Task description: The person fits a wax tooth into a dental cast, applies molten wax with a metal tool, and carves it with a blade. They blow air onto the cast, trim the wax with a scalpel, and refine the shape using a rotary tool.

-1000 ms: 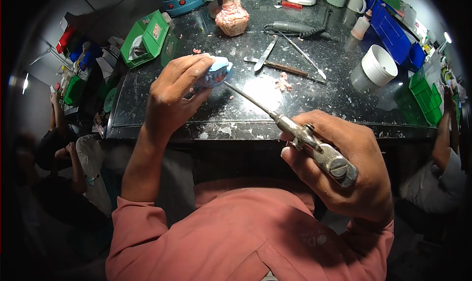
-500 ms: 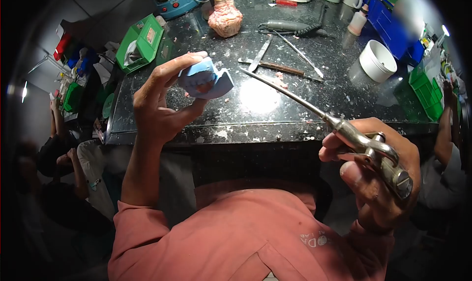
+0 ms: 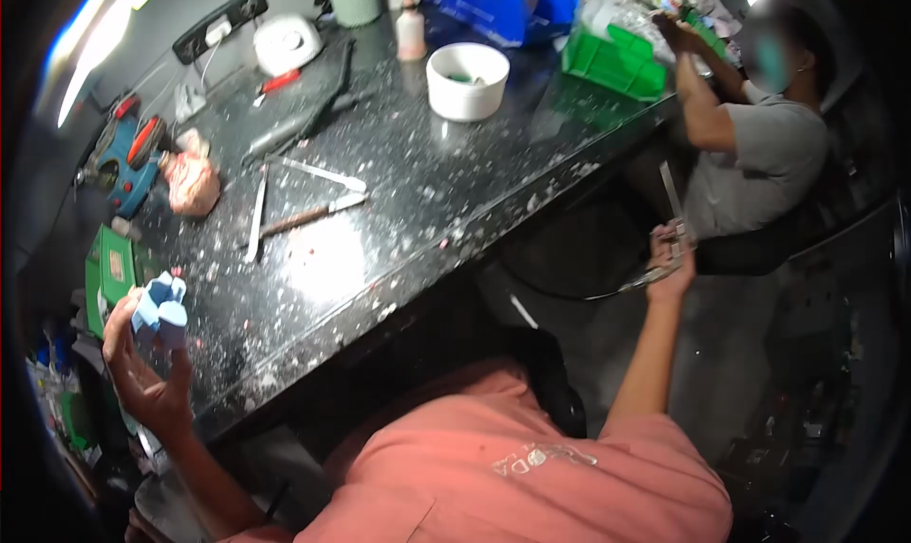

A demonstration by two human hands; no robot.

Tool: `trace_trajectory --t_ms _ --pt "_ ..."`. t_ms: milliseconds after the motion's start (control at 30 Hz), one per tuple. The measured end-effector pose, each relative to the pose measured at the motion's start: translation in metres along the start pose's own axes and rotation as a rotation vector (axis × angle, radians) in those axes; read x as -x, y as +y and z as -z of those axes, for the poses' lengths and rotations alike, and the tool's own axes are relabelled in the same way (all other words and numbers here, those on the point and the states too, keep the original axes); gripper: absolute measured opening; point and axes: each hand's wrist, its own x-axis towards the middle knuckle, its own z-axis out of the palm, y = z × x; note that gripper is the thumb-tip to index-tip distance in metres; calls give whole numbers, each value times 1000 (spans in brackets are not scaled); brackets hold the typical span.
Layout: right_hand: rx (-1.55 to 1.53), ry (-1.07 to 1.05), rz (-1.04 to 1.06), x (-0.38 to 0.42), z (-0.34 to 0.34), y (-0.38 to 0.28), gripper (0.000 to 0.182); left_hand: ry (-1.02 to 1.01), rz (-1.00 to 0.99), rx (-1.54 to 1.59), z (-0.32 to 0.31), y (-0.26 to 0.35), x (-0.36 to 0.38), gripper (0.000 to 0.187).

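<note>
My left hand (image 3: 150, 386) holds a light blue moulded piece (image 3: 161, 317) between thumb and fingers, raised over the bench's left edge. It has an uneven, hollowed shape, like a dental silicone mould. Far out to the right, off the bench, my right hand (image 3: 672, 268) is closed around a metal air blow gun (image 3: 676, 244). Its long thin nozzle points upward, and a dark hose seems to run from it. On the bench lie a wooden-handled knife (image 3: 304, 218), a flat metal spatula (image 3: 256, 215) and a thin metal tool (image 3: 318, 173).
A white bowl (image 3: 467, 92) stands mid-bench near a grey handpiece (image 3: 280, 137). Behind are a small bottle (image 3: 410, 35), a blue bin (image 3: 498, 11) and a green bin (image 3: 612, 64). A pink lump (image 3: 193, 187) sits at left. Another person (image 3: 759, 154) works at right.
The view has turned to the right. My right hand has swung the air blow gun away from the bench, out to the right. The blue moulded piece stays in my left hand.
</note>
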Motion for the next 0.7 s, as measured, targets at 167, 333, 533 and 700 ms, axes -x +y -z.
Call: trace_trajectory --t_ms 167,333,533,700 --pt "119 245 62 -37 -14 59 34 -56 -113 -107 -3 12 -27 54" --pt "274 290 169 -85 -42 97 30 -74 -148 -143 -6 20 -41 53" --pt "1331 121 736 -101 -12 130 30 -118 -74 -249 -4 19 -48 45" --pt "893 47 571 -70 -37 138 45 -164 -108 -249 -7 18 -72 55"
